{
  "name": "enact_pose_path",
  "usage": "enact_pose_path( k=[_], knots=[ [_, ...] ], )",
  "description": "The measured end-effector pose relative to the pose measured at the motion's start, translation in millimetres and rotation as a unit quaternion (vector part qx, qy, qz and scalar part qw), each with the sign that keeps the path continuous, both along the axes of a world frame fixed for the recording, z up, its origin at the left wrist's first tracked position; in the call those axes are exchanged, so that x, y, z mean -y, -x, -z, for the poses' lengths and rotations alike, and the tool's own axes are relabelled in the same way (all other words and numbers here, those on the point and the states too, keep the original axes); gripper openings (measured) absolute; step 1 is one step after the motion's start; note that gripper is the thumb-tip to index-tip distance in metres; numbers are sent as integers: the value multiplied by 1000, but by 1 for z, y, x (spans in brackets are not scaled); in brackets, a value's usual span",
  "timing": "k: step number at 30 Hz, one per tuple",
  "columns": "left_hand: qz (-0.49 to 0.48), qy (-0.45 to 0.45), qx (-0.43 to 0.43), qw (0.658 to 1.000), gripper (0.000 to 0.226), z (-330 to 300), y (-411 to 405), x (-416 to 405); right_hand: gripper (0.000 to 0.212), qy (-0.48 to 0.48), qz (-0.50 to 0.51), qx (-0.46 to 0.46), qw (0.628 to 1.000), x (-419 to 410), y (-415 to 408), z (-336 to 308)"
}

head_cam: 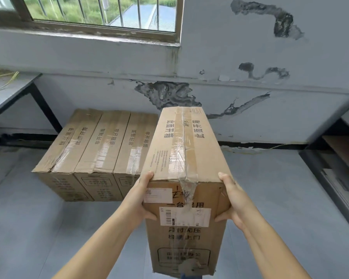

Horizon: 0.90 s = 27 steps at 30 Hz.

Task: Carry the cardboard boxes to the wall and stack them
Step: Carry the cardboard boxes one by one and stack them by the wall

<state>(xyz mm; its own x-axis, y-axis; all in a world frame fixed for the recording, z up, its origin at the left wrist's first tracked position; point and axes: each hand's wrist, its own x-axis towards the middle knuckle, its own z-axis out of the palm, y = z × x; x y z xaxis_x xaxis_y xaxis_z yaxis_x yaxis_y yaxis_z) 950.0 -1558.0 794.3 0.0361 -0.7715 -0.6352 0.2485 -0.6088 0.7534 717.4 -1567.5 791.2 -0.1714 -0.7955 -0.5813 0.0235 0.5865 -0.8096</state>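
I hold a long taped cardboard box in front of me, its far end pointing at the wall. My left hand grips its near left edge, thumb over the top corner. My right hand grips the near right edge the same way. Three similar cardboard boxes stand side by side on the floor against the wall, just left of the box I carry. The carried box's underside is hidden.
A grey table with a black frame and a yellow cord stands at the left. Low shelving runs along the right. A barred window sits above the peeling wall. Grey floor spreads between them.
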Motion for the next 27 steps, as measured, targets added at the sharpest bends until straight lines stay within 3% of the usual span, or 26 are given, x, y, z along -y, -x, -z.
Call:
enact_pose_path(
  k=[4, 9, 14, 17, 22, 27],
  knots=[
    [-29, -11, 7, 999, 27, 25, 19, 82, 29, -14, -16, 11, 1000, 94, 20, 23],
    [-71, -46, -15, 996, 21, 72, 38, 185, 62, -32, -41, 18, 998, 203, 36, 75],
    [-80, -24, -11, 996, 28, 171, 43, 256, 71, -26, -43, 18, 999, 273, 36, 171],
    [-96, -49, 17, 994, 34, 238, 42, 264, 49, -34, -39, 21, 998, 276, 28, 244],
    [-71, -159, 43, 984, 42, 327, 37, 243, 56, -133, -53, 4, 990, 237, 10, 347],
    [-134, -259, -48, 955, 23, 361, 26, 229, 56, -195, -39, 11, 980, 220, 0, 386]
  ],
)
